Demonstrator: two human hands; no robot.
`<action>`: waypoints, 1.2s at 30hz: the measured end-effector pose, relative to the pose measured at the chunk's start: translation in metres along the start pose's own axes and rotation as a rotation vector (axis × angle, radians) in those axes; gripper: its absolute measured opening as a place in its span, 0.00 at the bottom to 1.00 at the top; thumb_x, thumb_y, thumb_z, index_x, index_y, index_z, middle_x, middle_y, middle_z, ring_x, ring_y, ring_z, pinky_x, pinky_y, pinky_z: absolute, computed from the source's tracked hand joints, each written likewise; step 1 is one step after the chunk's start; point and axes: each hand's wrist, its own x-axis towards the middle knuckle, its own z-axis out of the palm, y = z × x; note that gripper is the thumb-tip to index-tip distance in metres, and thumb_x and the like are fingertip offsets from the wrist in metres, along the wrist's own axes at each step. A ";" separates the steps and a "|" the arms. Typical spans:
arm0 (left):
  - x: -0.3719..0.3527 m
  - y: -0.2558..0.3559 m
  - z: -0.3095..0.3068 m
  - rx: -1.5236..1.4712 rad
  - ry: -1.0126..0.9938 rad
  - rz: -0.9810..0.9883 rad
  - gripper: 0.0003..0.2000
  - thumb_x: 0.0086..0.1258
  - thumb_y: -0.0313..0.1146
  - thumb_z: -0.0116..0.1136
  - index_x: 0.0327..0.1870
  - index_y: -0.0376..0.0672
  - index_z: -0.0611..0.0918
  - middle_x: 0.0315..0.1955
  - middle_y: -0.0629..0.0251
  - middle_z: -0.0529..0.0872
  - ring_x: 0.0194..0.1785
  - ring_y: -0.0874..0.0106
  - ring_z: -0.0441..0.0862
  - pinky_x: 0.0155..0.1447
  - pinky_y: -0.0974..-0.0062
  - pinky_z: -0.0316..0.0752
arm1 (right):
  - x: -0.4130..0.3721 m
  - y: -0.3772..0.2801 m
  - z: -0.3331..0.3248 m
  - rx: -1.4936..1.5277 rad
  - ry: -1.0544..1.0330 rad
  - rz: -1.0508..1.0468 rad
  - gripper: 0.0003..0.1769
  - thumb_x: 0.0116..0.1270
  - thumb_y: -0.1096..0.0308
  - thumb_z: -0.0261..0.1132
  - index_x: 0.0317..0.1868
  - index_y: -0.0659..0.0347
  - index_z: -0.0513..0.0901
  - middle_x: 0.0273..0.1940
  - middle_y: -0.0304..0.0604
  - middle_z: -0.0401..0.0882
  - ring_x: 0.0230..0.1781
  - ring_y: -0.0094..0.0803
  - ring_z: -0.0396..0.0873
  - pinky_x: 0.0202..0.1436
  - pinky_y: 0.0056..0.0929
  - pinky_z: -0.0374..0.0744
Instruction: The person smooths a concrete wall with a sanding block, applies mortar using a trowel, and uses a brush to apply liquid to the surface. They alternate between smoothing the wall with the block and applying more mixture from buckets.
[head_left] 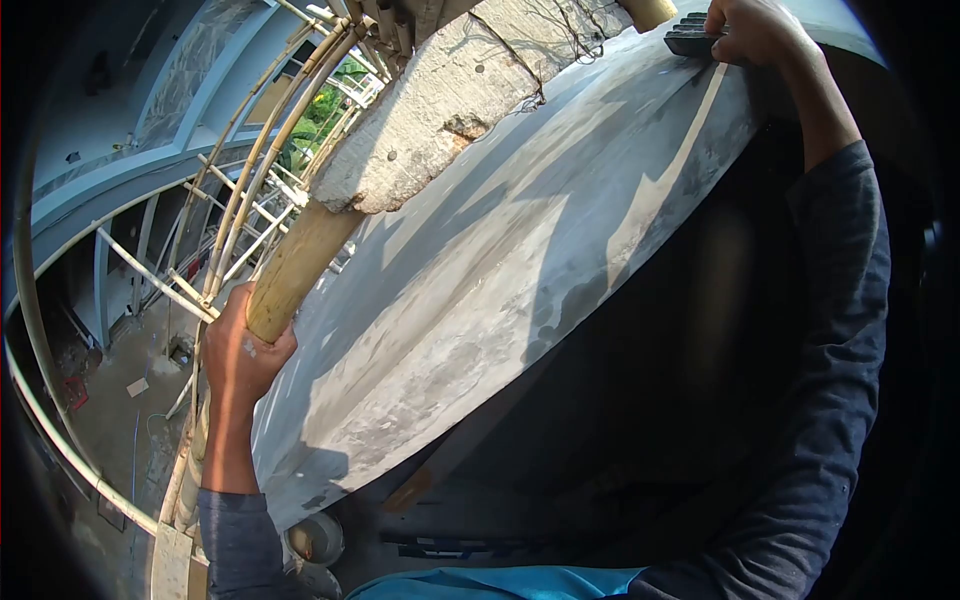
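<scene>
Bamboo pole, round, smooth, yellow: left hand fingers wrapped tight around it; float, dark, ribbed: right hand fingers curled over it, against grey, patchy plastered wall.

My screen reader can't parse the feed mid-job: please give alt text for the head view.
The left hand grips a bamboo pole while the right hand, arm stretched up, holds a dark tool against a grey plastered wall. A rough concrete slab juts out above the pole.
</scene>
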 end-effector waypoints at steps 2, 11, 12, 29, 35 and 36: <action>0.002 0.001 -0.001 0.019 0.003 0.005 0.24 0.49 0.35 0.70 0.50 0.45 0.79 0.34 0.54 0.87 0.38 0.53 0.86 0.42 0.63 0.79 | 0.032 0.011 0.012 -0.037 -0.009 0.044 0.12 0.51 0.61 0.68 0.34 0.54 0.91 0.31 0.46 0.87 0.32 0.36 0.85 0.38 0.34 0.81; 0.001 0.002 -0.001 -0.002 -0.001 0.002 0.23 0.50 0.33 0.67 0.50 0.42 0.79 0.33 0.51 0.87 0.39 0.51 0.86 0.43 0.63 0.79 | 0.035 0.032 -0.002 0.101 0.050 0.102 0.13 0.47 0.62 0.69 0.34 0.55 0.91 0.30 0.46 0.87 0.31 0.35 0.84 0.36 0.33 0.81; 0.001 0.002 -0.001 0.001 0.000 -0.002 0.23 0.50 0.33 0.67 0.50 0.42 0.79 0.33 0.51 0.87 0.39 0.51 0.86 0.43 0.63 0.79 | 0.027 0.031 -0.005 0.143 0.043 0.098 0.13 0.47 0.63 0.69 0.34 0.55 0.91 0.30 0.46 0.87 0.31 0.35 0.84 0.36 0.33 0.81; 0.001 -0.007 0.003 0.033 0.026 0.015 0.24 0.49 0.36 0.70 0.50 0.47 0.79 0.32 0.55 0.87 0.37 0.53 0.86 0.41 0.61 0.80 | 0.056 0.021 0.023 -0.026 0.028 0.125 0.16 0.50 0.53 0.72 0.31 0.56 0.90 0.30 0.45 0.87 0.31 0.35 0.84 0.37 0.35 0.80; 0.000 -0.002 0.001 0.040 0.024 0.034 0.23 0.49 0.36 0.69 0.50 0.47 0.80 0.32 0.55 0.87 0.37 0.53 0.86 0.41 0.62 0.80 | 0.053 0.024 0.022 -0.026 0.052 0.133 0.19 0.52 0.48 0.72 0.29 0.57 0.90 0.29 0.45 0.87 0.28 0.36 0.83 0.35 0.35 0.80; 0.000 -0.001 0.002 0.032 0.025 0.024 0.24 0.49 0.35 0.69 0.51 0.47 0.80 0.33 0.55 0.87 0.37 0.53 0.86 0.41 0.62 0.80 | 0.048 0.021 0.020 -0.023 0.046 0.122 0.20 0.52 0.47 0.72 0.29 0.57 0.90 0.28 0.45 0.87 0.28 0.36 0.83 0.34 0.35 0.80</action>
